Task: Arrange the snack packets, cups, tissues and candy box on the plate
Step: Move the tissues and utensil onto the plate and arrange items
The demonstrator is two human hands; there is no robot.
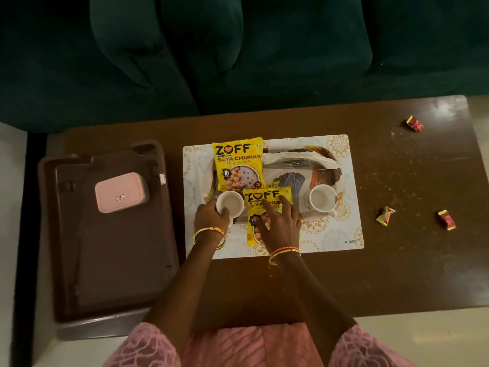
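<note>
White cup (229, 204) gripped by left hand (210, 217); right hand (277, 223) presses flat on yellow packet (267, 200)

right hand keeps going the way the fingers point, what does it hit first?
Likely the farther soya chunks packet. The right hand already rests on the near packet, fingers aimed up-left; depth is unclear.

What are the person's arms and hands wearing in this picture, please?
Both forearms are bare. The left hand has a gold bangle at its wrist. The right hand has two at its wrist: an orange-red bangle and a thin gold one beside it. Pink patterned lace sleeves cover the upper arms.
</note>
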